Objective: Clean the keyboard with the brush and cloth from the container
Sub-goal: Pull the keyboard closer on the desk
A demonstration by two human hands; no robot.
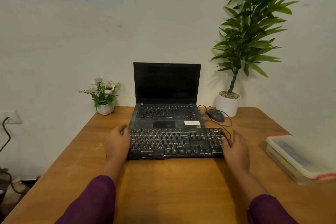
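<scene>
Keyboard [176,143], dusty, lies mid-tabletop [163,187] against laptop [166,114], left hand [117,140] and right hand [236,149] grasping its two ends; container [298,158] at right edge lidded, so cleaning apparently not begun, brush and cloth unfetched.

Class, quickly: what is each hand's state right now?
Left hand: grips the left end of the dusty black plastic keyboard.
Right hand: grips its right end.

Soft, even indoor light warms the worktop [172,183], the tall plant [252,23] throws a faint shadow leftward on the wall [163,23], and wide-angle bending and blur smear the container [294,156] at the worktop's right edge.
</scene>
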